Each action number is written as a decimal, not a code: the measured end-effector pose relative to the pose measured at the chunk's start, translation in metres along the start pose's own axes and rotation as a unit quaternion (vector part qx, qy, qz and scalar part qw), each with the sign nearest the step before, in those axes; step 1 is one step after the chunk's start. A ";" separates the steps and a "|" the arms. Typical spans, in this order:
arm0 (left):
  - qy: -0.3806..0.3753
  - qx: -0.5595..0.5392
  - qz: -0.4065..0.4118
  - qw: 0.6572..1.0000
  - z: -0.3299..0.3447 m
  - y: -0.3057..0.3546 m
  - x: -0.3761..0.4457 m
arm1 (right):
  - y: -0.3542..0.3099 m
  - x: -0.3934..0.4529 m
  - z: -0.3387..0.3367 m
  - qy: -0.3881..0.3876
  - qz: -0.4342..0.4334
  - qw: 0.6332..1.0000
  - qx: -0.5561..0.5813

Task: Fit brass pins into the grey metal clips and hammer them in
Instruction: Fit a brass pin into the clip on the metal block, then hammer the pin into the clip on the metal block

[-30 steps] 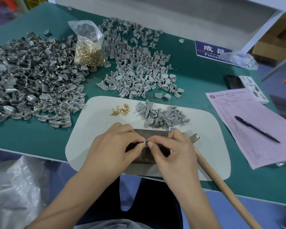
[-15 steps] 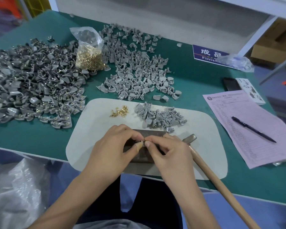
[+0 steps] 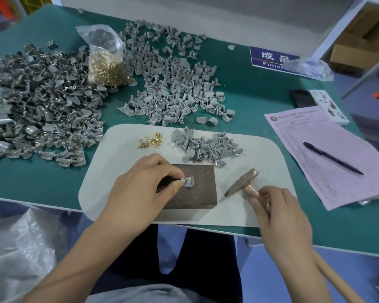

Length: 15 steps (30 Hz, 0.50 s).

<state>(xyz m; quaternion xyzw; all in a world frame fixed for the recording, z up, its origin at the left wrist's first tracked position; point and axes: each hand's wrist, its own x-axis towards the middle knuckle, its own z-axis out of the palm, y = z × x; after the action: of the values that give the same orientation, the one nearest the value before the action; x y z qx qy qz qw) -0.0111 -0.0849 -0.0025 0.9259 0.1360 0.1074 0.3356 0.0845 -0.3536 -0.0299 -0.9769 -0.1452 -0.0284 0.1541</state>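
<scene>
So we've got the small grey metal clip (image 3: 187,181) sitting on the dark rectangular metal block (image 3: 196,193), near its left-centre, with a short brass pin (image 3: 189,178) poking up out of it. It's tiny in the view, so we can't really tell how deep the pin is seated. Our left hand (image 3: 140,189) pinches the clip's left edge between thumb and forefinger, pinning it to the block. The small steel hammer with the wooden handle (image 3: 242,183) lies to the right of the block on the pale felt mat (image 3: 109,193), its head angled up and away from us, its long axis running down toward our right. Our right hand (image 3: 278,215) is curled round the handle just below the head. So the strike has to come leftward across to the clip, and our pinching fingers sit right beside the target.
</scene>
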 end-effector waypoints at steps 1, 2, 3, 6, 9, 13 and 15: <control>0.002 0.000 0.001 1.000 0.000 0.000 0.000 | -0.004 0.003 -0.004 -0.013 0.005 1.000 -0.008; 0.003 -0.003 0.002 1.000 0.000 0.000 0.000 | -0.008 0.006 -0.008 -0.019 0.012 1.000 -0.017; 0.003 -0.006 0.002 1.000 0.000 0.000 0.000 | -0.011 0.008 -0.011 -0.020 0.015 1.000 -0.014; 0.005 -0.013 0.002 1.000 0.000 -0.001 0.000 | -0.024 0.007 -0.019 -0.031 0.004 0.987 0.156; 0.009 -0.024 -0.002 1.000 0.000 -0.002 0.001 | -0.042 0.005 -0.030 -0.093 0.005 0.929 0.359; 0.007 -0.016 0.004 1.000 -0.001 -0.003 0.002 | -0.059 0.000 -0.033 -0.150 -0.065 0.915 0.369; 0.001 -0.006 0.011 1.000 -0.004 -0.004 0.003 | -0.065 0.000 -0.032 -0.140 -0.085 0.929 0.331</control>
<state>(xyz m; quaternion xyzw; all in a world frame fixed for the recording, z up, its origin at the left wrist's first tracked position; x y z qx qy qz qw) -0.0100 -0.0790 -0.0016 0.9253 0.1255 0.1128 0.3396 0.0654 -0.3041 0.0194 -0.8485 -0.2492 0.1457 0.4436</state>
